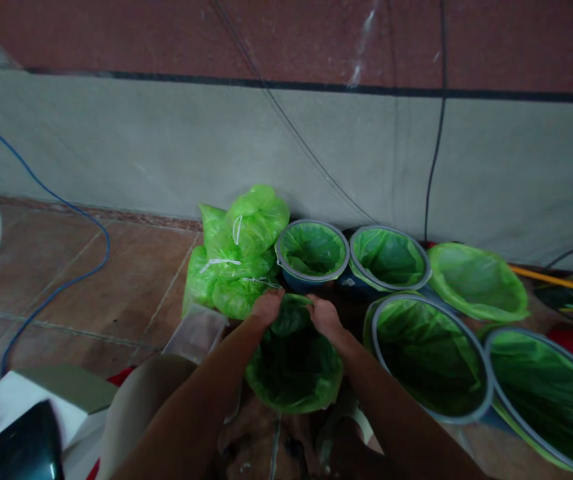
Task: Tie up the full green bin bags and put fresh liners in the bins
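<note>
A trash bin lined with a green trash bag (294, 399) stands between my knees, its mouth facing up and its inside dark. My left hand (267, 308) is closed on the bag's far edge, on the left. On the same edge, a little to the right, my right hand (325, 316) grips the plastic too. The bag spreads over the bin's rim and hides the bin itself; no grey ring shows on it. Just beyond my left hand lies a pile of full, light green bags (246, 247) tied with white strings.
Several green-lined bins with grey rings, such as one bin (292, 272), stand along the wall and to my right. A lined bin (476, 283) shows no ring. At left are a blue hose (66, 285), a clear plastic box (194, 333), a white box (61, 390) and a dark phone-like object (27, 443).
</note>
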`<control>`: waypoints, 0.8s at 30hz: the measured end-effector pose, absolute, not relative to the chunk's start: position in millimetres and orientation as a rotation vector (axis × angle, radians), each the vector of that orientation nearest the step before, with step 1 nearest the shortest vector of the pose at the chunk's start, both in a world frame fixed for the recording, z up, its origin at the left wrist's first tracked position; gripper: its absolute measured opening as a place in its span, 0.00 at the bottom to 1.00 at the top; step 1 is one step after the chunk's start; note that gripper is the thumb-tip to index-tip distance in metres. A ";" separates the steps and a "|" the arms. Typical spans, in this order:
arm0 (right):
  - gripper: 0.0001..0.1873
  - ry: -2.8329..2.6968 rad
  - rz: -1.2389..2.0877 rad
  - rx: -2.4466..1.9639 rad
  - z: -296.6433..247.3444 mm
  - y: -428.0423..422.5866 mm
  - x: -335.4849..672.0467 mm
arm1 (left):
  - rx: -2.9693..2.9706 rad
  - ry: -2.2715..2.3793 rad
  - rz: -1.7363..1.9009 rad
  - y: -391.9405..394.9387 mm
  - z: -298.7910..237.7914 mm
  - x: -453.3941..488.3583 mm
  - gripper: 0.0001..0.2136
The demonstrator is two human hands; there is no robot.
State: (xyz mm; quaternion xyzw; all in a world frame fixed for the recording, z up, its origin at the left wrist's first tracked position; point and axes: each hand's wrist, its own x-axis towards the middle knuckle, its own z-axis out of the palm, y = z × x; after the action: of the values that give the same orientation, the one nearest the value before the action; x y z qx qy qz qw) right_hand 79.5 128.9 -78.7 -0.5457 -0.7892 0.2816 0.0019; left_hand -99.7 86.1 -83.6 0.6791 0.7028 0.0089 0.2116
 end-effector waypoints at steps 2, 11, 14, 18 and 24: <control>0.11 -2.486 0.868 -1.740 -78.8 126.9 80.9 | 1.876 1.980 -0.003 83.8 -83.2 -97.6 0.20; 0.15 -2.032 0.681 -2.233 -85.3 91.3 113.6 | 1.604 2.174 0.297 96.4 -60.2 -105.3 0.35; 0.17 -1.846 0.690 -2.323 -94.3 54.1 119.2 | 1.549 2.165 0.360 107.0 -56.6 -109.5 0.24; 0.29 -1.730 0.668 -2.223 -97.8 31.7 124.5 | 1.584 2.117 0.248 110.4 -61.6 -105.6 0.17; 0.27 -1.889 0.841 -2.039 -86.7 92.3 123.0 | 1.618 2.024 0.263 103.3 -72.1 -97.2 0.14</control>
State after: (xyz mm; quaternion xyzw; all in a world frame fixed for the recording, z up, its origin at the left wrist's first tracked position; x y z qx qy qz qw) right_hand 123.0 92.3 -86.7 -0.6972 -0.6459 0.2876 0.1184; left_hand -97.2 103.3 -72.1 0.5990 0.7493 0.0972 0.2651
